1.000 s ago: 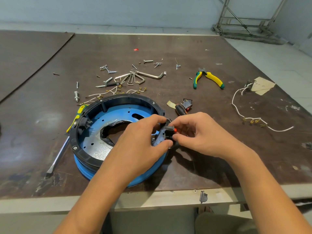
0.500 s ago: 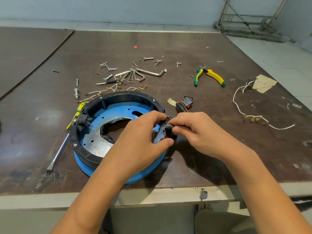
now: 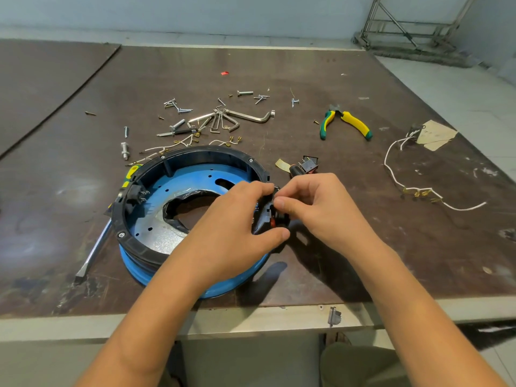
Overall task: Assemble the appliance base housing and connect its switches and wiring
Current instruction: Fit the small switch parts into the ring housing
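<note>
The round base housing (image 3: 156,247), a black ring over a blue shell, lies on the table near its front edge. One black switch (image 3: 134,195) is fitted in its left wall. My left hand (image 3: 231,227) grips the ring's right side, thumb below. My right hand (image 3: 315,208) pinches a small black switch with a red part (image 3: 275,220) against the outside of that wall. Another black switch (image 3: 308,164) lies loose just behind my hands. A white wire with brass terminals (image 3: 418,191) trails on the right.
A screwdriver (image 3: 95,250) lies against the housing's left side. Hex keys (image 3: 245,115), screws and short terminal wires (image 3: 178,142) are scattered behind the housing. Green-yellow pliers (image 3: 346,124) lie at the back right, near a paper scrap (image 3: 435,135). The table edge (image 3: 251,317) runs below my forearms.
My fingers have shifted on the small switch at the housing's right wall; its red part shows again below my right thumb. The housing has stayed in place.
</note>
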{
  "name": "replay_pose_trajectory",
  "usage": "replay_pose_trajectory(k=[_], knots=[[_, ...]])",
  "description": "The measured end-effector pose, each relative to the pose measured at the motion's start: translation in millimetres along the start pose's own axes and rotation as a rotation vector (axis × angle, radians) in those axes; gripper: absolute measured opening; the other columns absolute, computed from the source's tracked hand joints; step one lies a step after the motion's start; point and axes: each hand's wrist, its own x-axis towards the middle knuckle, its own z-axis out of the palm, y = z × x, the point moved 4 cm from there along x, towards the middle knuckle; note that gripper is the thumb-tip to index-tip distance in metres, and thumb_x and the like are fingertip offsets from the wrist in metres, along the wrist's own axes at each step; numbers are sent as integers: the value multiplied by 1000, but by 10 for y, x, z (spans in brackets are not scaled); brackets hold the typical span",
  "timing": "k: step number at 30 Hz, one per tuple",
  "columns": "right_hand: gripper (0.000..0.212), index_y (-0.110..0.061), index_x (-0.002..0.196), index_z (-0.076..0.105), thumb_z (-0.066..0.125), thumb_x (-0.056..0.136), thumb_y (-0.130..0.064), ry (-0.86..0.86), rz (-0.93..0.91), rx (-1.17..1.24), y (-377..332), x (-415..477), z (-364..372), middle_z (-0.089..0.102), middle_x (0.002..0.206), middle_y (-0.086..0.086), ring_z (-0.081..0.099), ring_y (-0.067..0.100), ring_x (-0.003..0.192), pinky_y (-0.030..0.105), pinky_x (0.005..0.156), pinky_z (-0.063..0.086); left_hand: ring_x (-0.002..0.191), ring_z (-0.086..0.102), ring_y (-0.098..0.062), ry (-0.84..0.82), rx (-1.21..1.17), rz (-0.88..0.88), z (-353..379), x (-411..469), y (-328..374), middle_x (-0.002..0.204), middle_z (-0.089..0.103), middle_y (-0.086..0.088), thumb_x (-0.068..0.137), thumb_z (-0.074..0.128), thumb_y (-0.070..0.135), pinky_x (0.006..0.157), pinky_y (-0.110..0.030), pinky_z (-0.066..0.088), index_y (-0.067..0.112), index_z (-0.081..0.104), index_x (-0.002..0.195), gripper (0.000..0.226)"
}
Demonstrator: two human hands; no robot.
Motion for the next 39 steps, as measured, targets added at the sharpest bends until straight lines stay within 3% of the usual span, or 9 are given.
replay_pose_trajectory(k=[7, 10, 13, 18, 24, 26, 29, 34, 39], knots=[[10, -12, 96, 76, 69, 91, -6, -135, 13, 63, -1, 8, -52, 77, 82, 0, 71, 5, 77, 18, 71, 56, 97, 51, 9, 20, -108, -95, -23, 28, -82, 117, 52, 24, 82, 71, 47, 70, -1, 39, 31, 34, 148, 77], [13, -12, 98, 77, 71, 89, -4, -165, 8, 65, -22, 15, -75, 78, 86, -3, 73, 7, 82, 20, 77, 58, 118, 49, 0, -24, -61, -71, -18, 27, -61, 138, 54, 12, 86, 67, 48, 86, -7, 35, 27, 35, 150, 74], [10, -14, 93, 77, 74, 87, -6, -81, -7, 24, -42, 27, -17, 77, 84, -4, 73, 7, 81, 22, 78, 59, 105, 52, -3, -64, -39, -60, -3, 40, -52, 128, 59, 4, 86, 65, 46, 77, -10, 37, 21, 47, 138, 61], [7, -15, 90, 78, 75, 87, -9, -22, -29, -36, -35, 21, 23, 75, 82, -5, 71, 7, 79, 24, 77, 59, 123, 49, -7, -85, -22, -65, -12, 29, -64, 138, 52, 9, 86, 68, 45, 80, -10, 34, 26, 27, 155, 82], [10, -12, 96, 78, 72, 89, -8, -106, -57, 42, -52, 38, -40, 77, 86, -2, 72, 6, 83, 21, 78, 58, 127, 50, -12, -40, -16, -47, -25, 38, -84, 140, 52, 7, 88, 67, 43, 95, -20, 37, 25, 34, 152, 74], [12, -11, 98, 78, 67, 93, -8, 51, -76, 100, 20, 99, -194, 77, 89, 1, 70, 6, 85, 19, 74, 55, 132, 47, -12, -31, -23, -59, -25, 36, -96, 146, 49, 8, 87, 68, 44, 103, -26, 38, 27, 32, 153, 77], [39, -19, 120, 70, 51, 93, 1, 300, 17, -167, 252, 237, -470, 70, 122, -1, 64, 10, 107, 26, 96, 49, 133, 45, -10, -31, -34, -83, -8, 45, -111, 149, 46, 9, 87, 68, 45, 104, -26, 37, 29, 28, 154, 80], [75, -22, 153, 37, 40, 87, 13, -64, 105, -464, 547, 406, -284, 18, 167, -4, 9, 18, 155, 33, 123, 9, 132, 46, -10, -25, -25, -75, -1, 48, -110, 148, 48, 8, 88, 65, 46, 99, -21, 34, 29, 28, 154, 78], [60, -18, 139, 55, 44, 88, 12, 49, 45, -514, 567, 448, -325, 49, 145, 6, 43, 24, 136, 30, 109, 32, 134, 44, -9, -18, -5, -73, 7, 31, -99, 150, 47, 8, 90, 64, 45, 98, -20, 33, 28, 28, 154, 76]])
